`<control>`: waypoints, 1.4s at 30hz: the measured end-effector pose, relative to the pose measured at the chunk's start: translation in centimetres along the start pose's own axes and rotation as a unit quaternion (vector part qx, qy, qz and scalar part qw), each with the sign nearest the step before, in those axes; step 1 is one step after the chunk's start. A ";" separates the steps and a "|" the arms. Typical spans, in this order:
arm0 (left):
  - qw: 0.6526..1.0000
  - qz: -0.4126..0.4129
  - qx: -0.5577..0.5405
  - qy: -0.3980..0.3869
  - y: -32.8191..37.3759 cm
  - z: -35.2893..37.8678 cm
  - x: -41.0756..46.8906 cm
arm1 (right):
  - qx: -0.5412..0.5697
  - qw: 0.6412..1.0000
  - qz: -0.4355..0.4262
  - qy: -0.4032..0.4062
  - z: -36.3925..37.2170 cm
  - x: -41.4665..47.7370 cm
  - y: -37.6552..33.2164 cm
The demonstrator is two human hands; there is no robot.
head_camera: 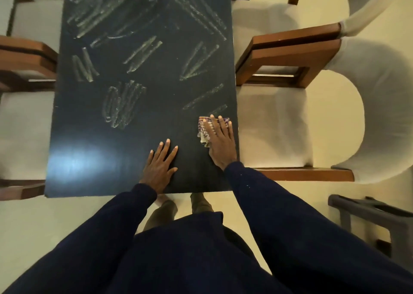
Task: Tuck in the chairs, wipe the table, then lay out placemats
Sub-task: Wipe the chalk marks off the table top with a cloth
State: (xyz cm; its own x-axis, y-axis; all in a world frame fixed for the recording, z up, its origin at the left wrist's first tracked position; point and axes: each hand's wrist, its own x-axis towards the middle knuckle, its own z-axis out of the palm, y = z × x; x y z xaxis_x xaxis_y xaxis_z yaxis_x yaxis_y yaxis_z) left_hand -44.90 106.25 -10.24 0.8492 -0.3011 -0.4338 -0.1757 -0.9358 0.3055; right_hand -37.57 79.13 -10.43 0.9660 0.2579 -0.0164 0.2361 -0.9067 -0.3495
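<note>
Dark desk (93,159) — long axis runs away from the person, chalk scribbles (125,105) farther up. Right hand (221,139) flat, fingers straight, pressing checked cloth (203,128) at near right edge. Left hand (159,164) released — flat on desk.

Presses a checked cloth (203,127) flat onto the dark table (134,126) by its right edge with the right hand (221,140), fingers straight over the fabric. Rests the left hand (159,166) open on bare tabletop just left of it, close to the near edge. Stands at the near end in dark sleeves (290,215). Faces pale chalky scribbles (125,104) across the middle and far tabletop, with cushioned wooden chairs (279,126) along both sides.
</note>
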 end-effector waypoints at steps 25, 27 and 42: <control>0.985 -0.144 -0.032 0.087 -7.7 2.5 -8.1 | -0.047 0.923 -0.350 -0.155 2.6 -5.1 -2.9; 0.987 -0.134 -0.026 0.081 -8.7 2.6 -8.6 | -0.054 0.949 -0.281 -0.135 2.0 -3.7 -1.9; 0.982 -0.155 -0.043 0.095 -13.9 2.6 -12.2 | -0.051 0.907 -0.371 -0.191 5.4 -7.1 -12.1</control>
State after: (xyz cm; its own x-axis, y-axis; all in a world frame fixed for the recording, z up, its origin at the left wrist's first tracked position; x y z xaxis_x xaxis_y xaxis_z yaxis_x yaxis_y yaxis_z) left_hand -54.13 122.48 -11.35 0.9345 0.0424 -0.3535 0.1408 -0.9559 0.2577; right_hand -47.90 90.12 -11.18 0.4346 0.8895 -0.1412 0.8343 -0.4567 -0.3088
